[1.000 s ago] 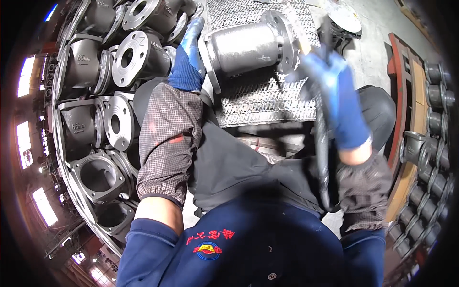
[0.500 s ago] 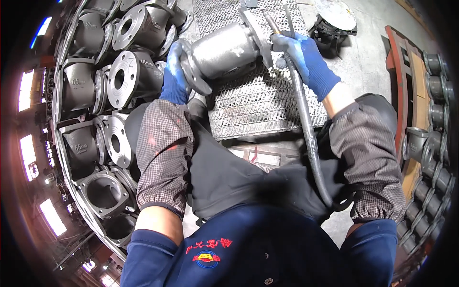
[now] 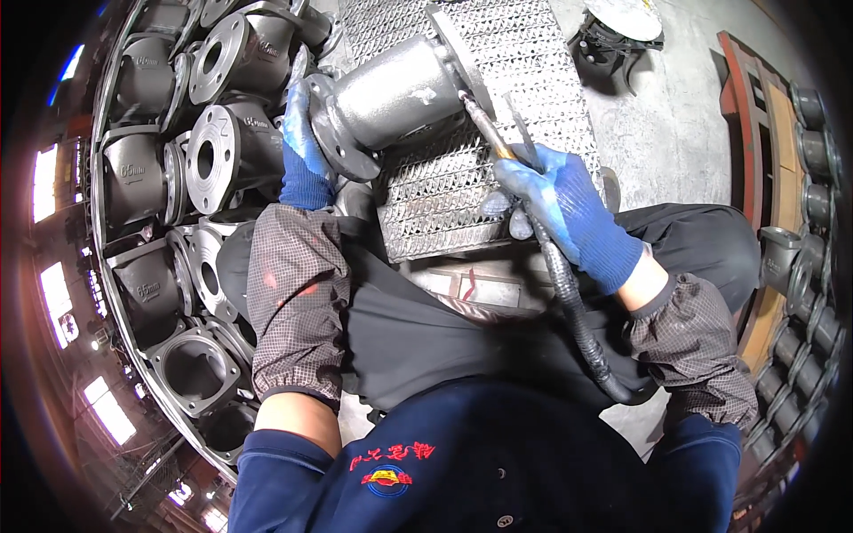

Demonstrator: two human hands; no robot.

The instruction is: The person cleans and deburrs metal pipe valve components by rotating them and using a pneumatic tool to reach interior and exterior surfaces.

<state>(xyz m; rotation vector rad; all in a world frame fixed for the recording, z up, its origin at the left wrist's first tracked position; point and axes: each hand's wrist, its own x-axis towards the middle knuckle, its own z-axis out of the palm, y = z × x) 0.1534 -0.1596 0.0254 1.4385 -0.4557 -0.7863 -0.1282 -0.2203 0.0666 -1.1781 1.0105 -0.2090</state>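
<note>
A grey flanged valve body (image 3: 391,93) lies on its side, tilted, on a metal-mesh work surface (image 3: 444,204). My left hand (image 3: 305,142), in a blue glove, grips the rim of its left flange; some fingers are hidden behind the rim. In my right hand (image 3: 555,200), also gloved, is a slim hose-fed hand tool (image 3: 484,124) with a lever and a brass-coloured section. The tool's narrow tip is at the inner side of the right flange; I cannot tell whether it touches. Its black hose (image 3: 573,302) runs down across my right thigh.
Several similar grey castings (image 3: 213,160) are packed in a crate along my left. A round-topped stool (image 3: 626,18) stands at the far right. Beyond my right knee are a red metal frame (image 3: 742,115) and more castings (image 3: 813,204) in rows.
My right hand has come nearer to me, and the tool's tip has moved from beyond the right flange to its inner side. The casting appears slightly farther left, still held by my left hand.
</note>
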